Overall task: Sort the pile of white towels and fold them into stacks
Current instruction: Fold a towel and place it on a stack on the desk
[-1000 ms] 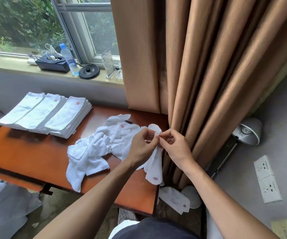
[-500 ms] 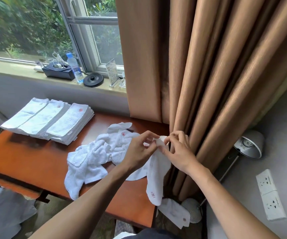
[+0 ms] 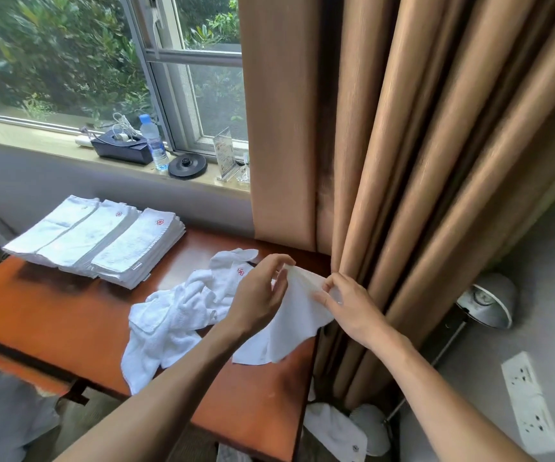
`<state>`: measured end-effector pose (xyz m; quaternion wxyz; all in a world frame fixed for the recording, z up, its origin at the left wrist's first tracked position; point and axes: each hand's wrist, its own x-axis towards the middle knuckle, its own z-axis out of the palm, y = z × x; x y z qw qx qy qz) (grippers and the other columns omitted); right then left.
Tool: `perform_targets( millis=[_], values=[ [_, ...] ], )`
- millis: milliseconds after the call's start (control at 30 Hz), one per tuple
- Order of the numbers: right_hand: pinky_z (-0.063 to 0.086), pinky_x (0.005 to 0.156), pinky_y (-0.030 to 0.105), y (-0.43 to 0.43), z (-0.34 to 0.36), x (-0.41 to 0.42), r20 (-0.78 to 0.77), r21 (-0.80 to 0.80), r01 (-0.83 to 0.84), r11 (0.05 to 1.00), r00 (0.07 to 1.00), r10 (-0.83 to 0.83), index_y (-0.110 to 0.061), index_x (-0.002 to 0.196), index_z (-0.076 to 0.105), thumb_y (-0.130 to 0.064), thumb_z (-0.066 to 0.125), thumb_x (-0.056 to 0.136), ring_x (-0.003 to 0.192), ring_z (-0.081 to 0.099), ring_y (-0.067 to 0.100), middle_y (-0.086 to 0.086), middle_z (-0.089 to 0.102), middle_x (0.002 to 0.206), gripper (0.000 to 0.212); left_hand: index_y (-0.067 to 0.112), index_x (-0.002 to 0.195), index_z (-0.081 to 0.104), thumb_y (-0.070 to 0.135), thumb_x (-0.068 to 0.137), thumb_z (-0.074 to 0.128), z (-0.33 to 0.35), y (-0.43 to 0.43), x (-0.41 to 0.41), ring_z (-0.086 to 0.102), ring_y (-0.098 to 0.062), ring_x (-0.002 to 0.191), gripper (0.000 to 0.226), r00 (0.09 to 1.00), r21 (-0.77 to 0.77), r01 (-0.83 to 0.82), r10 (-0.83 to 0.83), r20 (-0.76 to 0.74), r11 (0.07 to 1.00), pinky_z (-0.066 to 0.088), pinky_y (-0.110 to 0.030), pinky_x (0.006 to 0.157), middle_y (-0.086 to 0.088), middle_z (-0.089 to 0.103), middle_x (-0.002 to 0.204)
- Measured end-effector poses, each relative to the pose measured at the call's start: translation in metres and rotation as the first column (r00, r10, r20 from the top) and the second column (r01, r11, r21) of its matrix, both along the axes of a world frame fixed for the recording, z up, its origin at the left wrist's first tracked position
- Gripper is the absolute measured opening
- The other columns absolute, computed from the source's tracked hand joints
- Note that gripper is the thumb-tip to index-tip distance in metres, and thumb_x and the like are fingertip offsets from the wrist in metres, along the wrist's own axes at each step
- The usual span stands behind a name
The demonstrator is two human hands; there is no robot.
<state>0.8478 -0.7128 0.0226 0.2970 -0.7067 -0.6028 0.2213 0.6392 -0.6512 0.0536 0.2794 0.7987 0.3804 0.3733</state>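
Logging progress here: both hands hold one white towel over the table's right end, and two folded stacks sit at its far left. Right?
Not quite: the head view shows three folded stacks, not two, at the table's far left. The left hand and right hand do hold one white towel over its right end.

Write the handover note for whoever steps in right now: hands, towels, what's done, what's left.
Left hand: pinches the top edge of one white towel.
Right hand: pinches the same towel's edge further right; it hangs spread between them, lower end reaching the table.
Done: three folded stacks side by side at the table's far left.
Left: fold the held towel, then the loose pile mid-table. A fallen towel lies on the floor by the table's right end.
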Motion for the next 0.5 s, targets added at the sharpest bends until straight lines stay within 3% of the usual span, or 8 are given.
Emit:
perform_targets(
  millis=[67, 167, 333, 500],
  values=[
    [0.039, 0.071, 0.013, -0.002, -0.001, 0.003, 0.029, 0.015, 0.003, 1.0, 1.0, -0.004, -0.035, 0.086, 0.051, -0.048, 0.064, 0.099, 0.092, 0.053, -0.003, -0.019, 0.058, 0.095, 0.022, 0.023, 0.114, 0.063, 0.017, 0.106, 0.05, -0.006, 0.0, -0.006, 0.061, -0.008, 0.091, 0.016, 0.999, 0.049, -0.024, 0.026, -0.024, 0.999, 0.056, -0.04, 0.079, 0.017, 0.063, 0.106],
    [0.038, 0.07, 0.011, -0.004, 0.003, 0.005, 0.026, 0.023, -0.034, 0.999, 0.999, 0.034, -0.033, 0.089, 0.056, -0.038, 0.067, 0.098, 0.089, 0.056, -0.001, -0.018, 0.062, 0.092, 0.015, 0.02, 0.109, 0.065, 0.015, 0.105, 0.052, -0.011, -0.001, -0.013, 0.06, -0.012, 0.085, 0.014, 0.997, 0.1, -0.031, 0.037, -0.063, 0.995, 0.056, -0.043, 0.073, 0.011, 0.062, 0.104],
    [0.041, 0.072, 0.01, -0.003, 0.019, -0.001, -0.104, 0.125, 0.004, 0.992, 0.995, 0.009, -0.033, 0.091, 0.067, -0.032, 0.071, 0.096, 0.092, 0.061, -0.005, -0.027, 0.066, 0.093, 0.007, 0.022, 0.103, 0.063, 0.01, 0.1, 0.058, -0.016, 0.007, -0.02, 0.063, -0.014, 0.086, 0.013, 1.0, -0.023, -0.017, 0.018, 0.024, 1.0, 0.058, -0.042, 0.075, 0.01, 0.064, 0.102],
    [0.044, 0.076, 0.01, -0.005, 0.022, 0.004, -0.188, 0.14, 0.043, 0.989, 0.982, -0.016, -0.036, 0.091, 0.071, -0.016, 0.069, 0.096, 0.091, 0.065, -0.003, -0.024, 0.07, 0.091, 0.021, 0.03, 0.094, 0.059, 0.01, 0.093, 0.063, -0.017, 0.007, -0.02, 0.066, -0.012, 0.085, 0.02, 0.998, -0.093, -0.044, 0.048, 0.049, 0.995, 0.059, -0.037, 0.073, 0.015, 0.065, 0.096]
  ],
)
